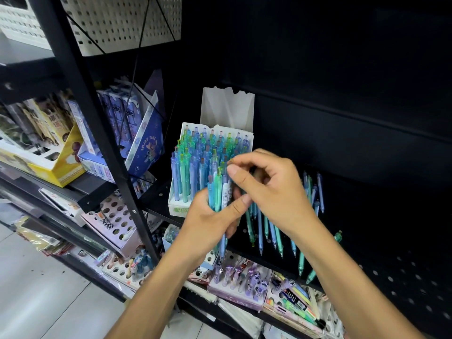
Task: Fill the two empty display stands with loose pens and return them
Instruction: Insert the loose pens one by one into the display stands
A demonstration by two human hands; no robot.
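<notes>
Mid-filling: left hand (208,216) clutching pen bundle (220,189), right hand (266,189) pinching one top; next, slotting into stand (178,204) just behind.

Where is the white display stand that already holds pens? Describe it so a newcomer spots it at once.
Start at the black metal shelf on the right, just beyond the slanting black upright. The white display stand sits at that shelf's left end, behind both hands, with a torn white cardboard back panel rising above it. Unlike the loose pens lying flat to its right, its blue and green pens stand upright in rows.
</notes>
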